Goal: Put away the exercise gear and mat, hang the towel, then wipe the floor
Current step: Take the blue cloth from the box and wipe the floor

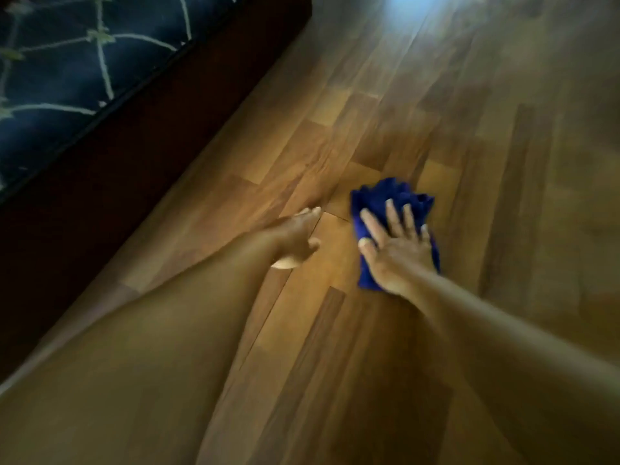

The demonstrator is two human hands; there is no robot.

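Cloth under my right hand, flat on the wood floor.

I see the cloth's long axis running away from me, along the forearm; most of it lies ahead of the palm, fingers straight and spread, pressing, not clutching. My left hand rests just beside it, open on bare boards, nearer the bed.

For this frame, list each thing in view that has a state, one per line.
blue cloth: crumpled, flat on the floor under the right hand.
right hand: fingers straight and spread, pressing the cloth.
left hand: open, fingers on the bare floor, holding nothing.
wooden floor: bare planks, glare at the top.
patterned navy cover: lying on a dark base at upper left.
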